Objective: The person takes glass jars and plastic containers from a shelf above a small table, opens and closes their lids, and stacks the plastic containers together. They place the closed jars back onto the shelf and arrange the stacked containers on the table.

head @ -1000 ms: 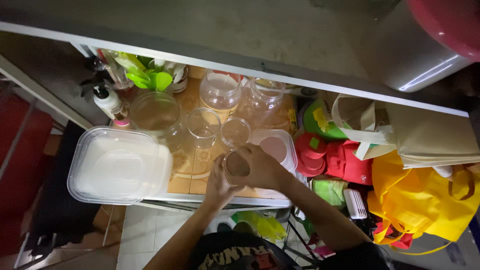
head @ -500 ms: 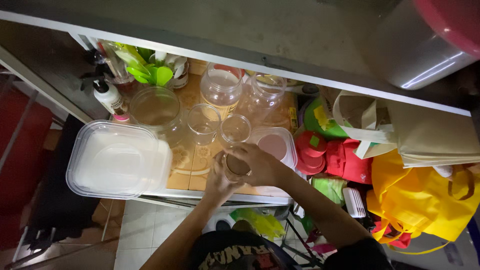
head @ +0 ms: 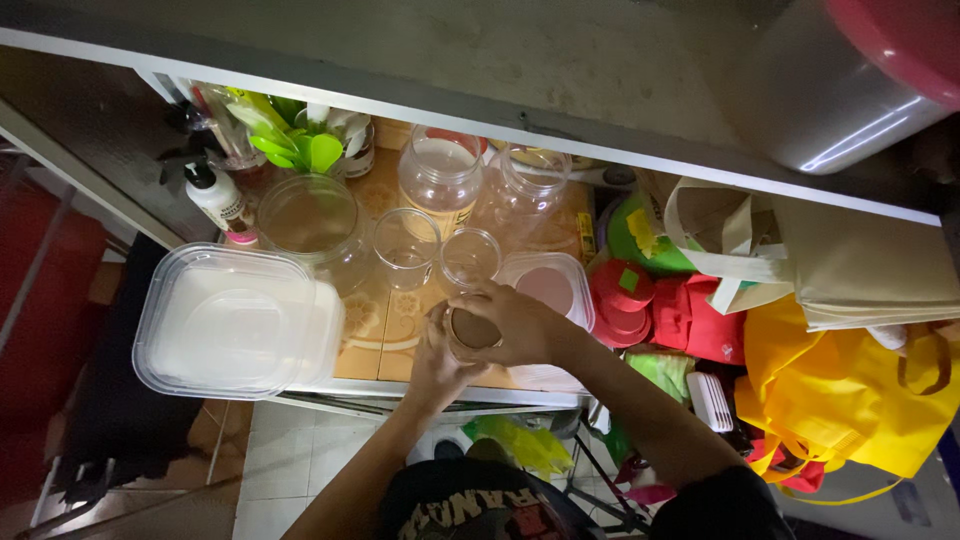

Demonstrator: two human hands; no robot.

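Glass jar stands upright at the shelf's front edge, mouth up toward the camera, just before two empty glasses; left hand and right hand both clasp it

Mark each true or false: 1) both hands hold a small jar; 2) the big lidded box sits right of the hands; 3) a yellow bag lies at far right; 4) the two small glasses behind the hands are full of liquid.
1) True: the left hand and right hand grip the small jar.
2) False: the lidded box sits to their left.
3) True: the yellow bag lies at far right.
4) False: both glasses look empty.
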